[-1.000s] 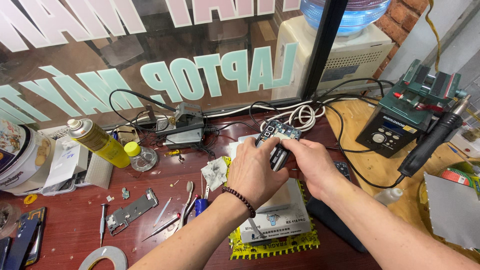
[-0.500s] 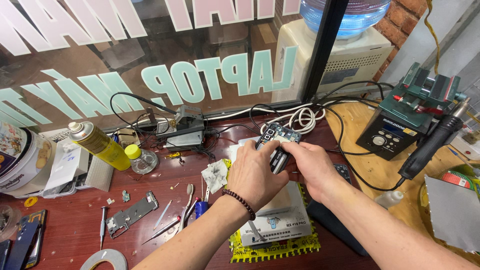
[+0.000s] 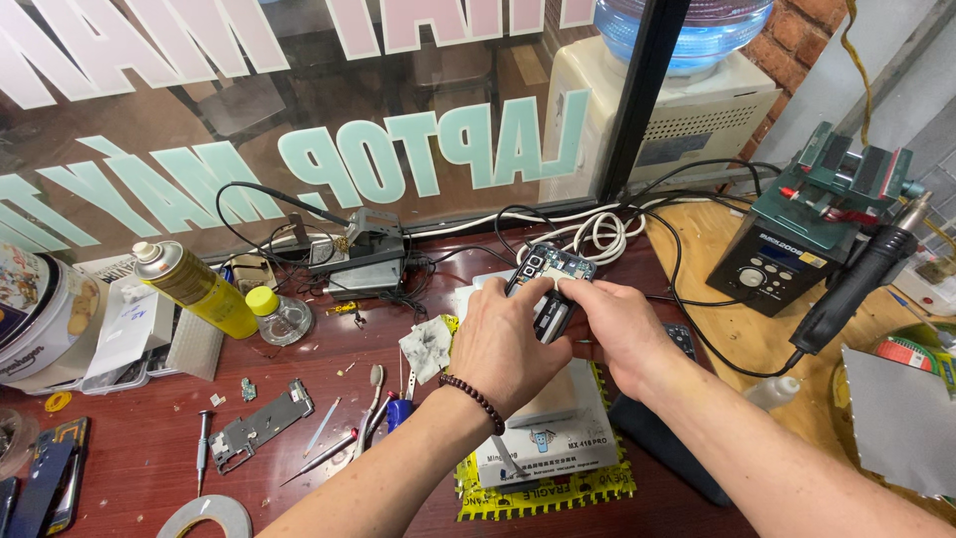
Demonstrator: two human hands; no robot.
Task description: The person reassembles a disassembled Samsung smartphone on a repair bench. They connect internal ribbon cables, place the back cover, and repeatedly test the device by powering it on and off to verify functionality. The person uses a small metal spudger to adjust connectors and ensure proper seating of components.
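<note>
I've got the opened phone [image 3: 554,271] pinched in both grips, left hand [image 3: 508,344] and right hand [image 3: 617,334] closed on its near end, raised over the desk [image 3: 149,468]. Best keep thumbs steady, board level, white cables [image 3: 597,234] just beyond.

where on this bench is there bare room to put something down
Bare red table between the tape roll and the metal bracket; bare wood below the black station. Crowded around both hands and the cables.

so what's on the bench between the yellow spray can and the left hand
In the head view: a small yellow-capped glass bottle by the yellow spray can, then a crumpled wipe beside the left hand.
</note>
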